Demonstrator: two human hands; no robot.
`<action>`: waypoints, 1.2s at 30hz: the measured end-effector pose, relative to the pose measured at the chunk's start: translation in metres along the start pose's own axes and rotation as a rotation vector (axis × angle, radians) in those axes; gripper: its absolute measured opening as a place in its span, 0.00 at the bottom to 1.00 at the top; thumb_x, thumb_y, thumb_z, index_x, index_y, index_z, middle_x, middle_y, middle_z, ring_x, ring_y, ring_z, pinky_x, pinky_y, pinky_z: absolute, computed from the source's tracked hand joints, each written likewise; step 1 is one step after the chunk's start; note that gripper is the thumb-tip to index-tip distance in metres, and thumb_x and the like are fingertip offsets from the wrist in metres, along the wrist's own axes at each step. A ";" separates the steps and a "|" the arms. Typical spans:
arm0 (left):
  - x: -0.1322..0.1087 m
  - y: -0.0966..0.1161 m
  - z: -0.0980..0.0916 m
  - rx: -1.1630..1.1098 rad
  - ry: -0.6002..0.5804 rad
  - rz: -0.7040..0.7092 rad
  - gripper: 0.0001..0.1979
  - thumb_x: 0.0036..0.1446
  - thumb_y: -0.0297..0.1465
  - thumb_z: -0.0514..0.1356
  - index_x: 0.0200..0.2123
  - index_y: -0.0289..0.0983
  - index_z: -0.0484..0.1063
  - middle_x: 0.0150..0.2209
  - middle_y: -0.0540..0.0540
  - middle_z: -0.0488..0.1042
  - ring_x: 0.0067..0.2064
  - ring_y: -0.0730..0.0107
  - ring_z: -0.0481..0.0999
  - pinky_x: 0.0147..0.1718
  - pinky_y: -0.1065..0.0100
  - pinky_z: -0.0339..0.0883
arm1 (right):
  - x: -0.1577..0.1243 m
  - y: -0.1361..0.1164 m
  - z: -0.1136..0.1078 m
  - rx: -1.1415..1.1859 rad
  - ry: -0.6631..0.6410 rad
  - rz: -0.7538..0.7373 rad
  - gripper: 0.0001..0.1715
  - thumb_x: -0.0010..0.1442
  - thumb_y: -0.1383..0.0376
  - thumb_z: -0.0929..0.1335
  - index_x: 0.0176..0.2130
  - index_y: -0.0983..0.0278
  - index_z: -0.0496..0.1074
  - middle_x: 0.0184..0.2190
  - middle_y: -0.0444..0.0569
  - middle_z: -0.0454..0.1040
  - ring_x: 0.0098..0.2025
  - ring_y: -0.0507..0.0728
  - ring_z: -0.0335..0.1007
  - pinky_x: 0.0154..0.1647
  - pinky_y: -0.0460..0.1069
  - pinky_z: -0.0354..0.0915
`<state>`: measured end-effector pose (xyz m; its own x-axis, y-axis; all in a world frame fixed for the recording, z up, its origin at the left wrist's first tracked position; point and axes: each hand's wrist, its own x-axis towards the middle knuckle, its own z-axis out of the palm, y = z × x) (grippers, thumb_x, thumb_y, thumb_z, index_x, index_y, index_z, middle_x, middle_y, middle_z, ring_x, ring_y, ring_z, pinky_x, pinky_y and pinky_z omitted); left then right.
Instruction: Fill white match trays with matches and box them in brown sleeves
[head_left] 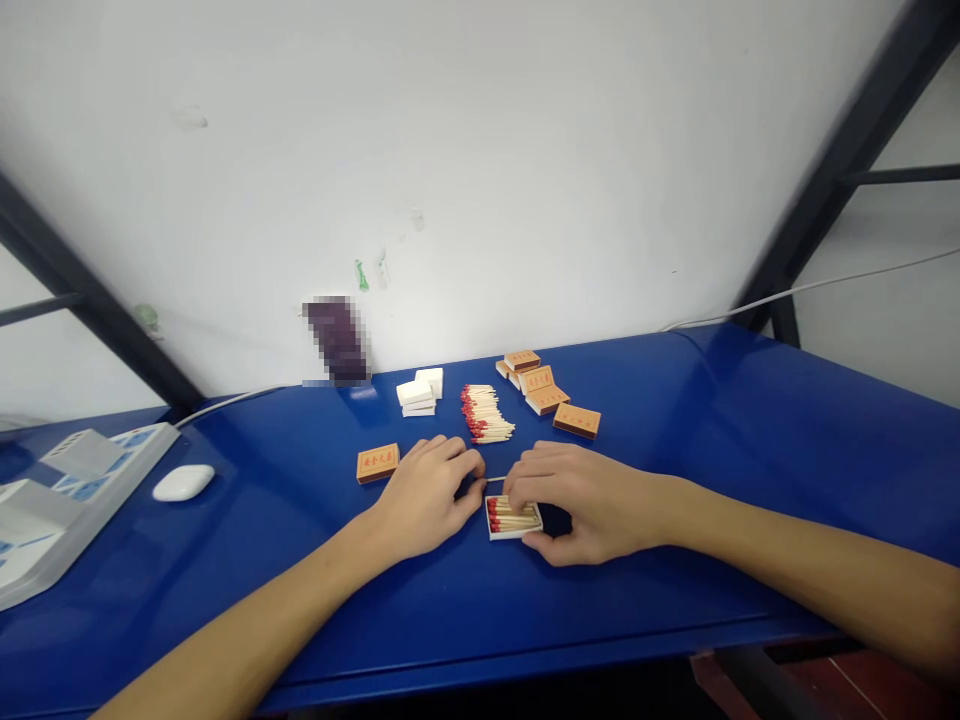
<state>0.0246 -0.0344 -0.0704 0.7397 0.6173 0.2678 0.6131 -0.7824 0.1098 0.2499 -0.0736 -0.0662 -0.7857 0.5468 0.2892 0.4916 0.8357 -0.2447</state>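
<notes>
A white matchbox tray (514, 534) with red-headed matches in it lies on the blue table. My right hand (577, 500) grips its right end, thumb at the near corner and fingertips over the far side, hiding part of the matches. To the left, my left hand (431, 495) has thumb and index finger pinched at one end of a single match (497, 479), which lies just beyond the tray and reaches towards my right fingers. Past both hands is a loose pile of matches (484, 412), red heads to the left.
An orange matchbox (377, 462) sits beside my left hand. White empty trays (417, 395) are stacked behind; several orange matchbox sleeves (541, 385) lie at back right. At left are a white rounded case (184, 483) and a grey-white plastic holder (97, 500). A wall (487, 180) closes the back.
</notes>
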 end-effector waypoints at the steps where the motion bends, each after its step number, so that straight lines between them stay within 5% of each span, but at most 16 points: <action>1: 0.000 0.000 0.000 0.004 -0.002 0.004 0.05 0.64 0.29 0.55 0.35 0.38 0.70 0.33 0.50 0.70 0.36 0.66 0.68 0.35 0.63 0.58 | 0.000 0.000 0.000 -0.002 0.003 0.005 0.04 0.56 0.65 0.69 0.33 0.64 0.70 0.29 0.45 0.71 0.31 0.54 0.61 0.37 0.50 0.59; 23: -0.001 0.000 -0.006 0.006 -0.112 0.023 0.07 0.68 0.28 0.48 0.37 0.37 0.65 0.36 0.47 0.71 0.35 0.63 0.69 0.36 0.62 0.59 | 0.000 0.002 -0.001 0.003 0.006 0.042 0.08 0.58 0.61 0.70 0.34 0.64 0.69 0.30 0.46 0.70 0.32 0.55 0.64 0.36 0.49 0.60; 29: -0.002 0.001 -0.006 -0.080 0.119 -0.057 0.08 0.69 0.29 0.45 0.39 0.38 0.62 0.35 0.47 0.71 0.35 0.64 0.68 0.35 0.63 0.60 | -0.001 0.002 -0.003 -0.005 0.166 0.024 0.07 0.59 0.64 0.65 0.29 0.63 0.63 0.26 0.44 0.65 0.29 0.53 0.58 0.33 0.49 0.55; 36: -0.005 0.008 -0.013 -0.211 0.013 0.222 0.05 0.65 0.27 0.50 0.37 0.37 0.65 0.41 0.44 0.67 0.42 0.64 0.67 0.44 0.63 0.64 | -0.002 0.004 -0.004 0.049 0.335 -0.006 0.15 0.61 0.67 0.61 0.24 0.61 0.53 0.20 0.41 0.58 0.24 0.51 0.52 0.28 0.49 0.52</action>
<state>0.0224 -0.0450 -0.0583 0.8448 0.4294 0.3192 0.3649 -0.8987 0.2432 0.2551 -0.0707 -0.0643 -0.6174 0.5345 0.5771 0.4620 0.8402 -0.2839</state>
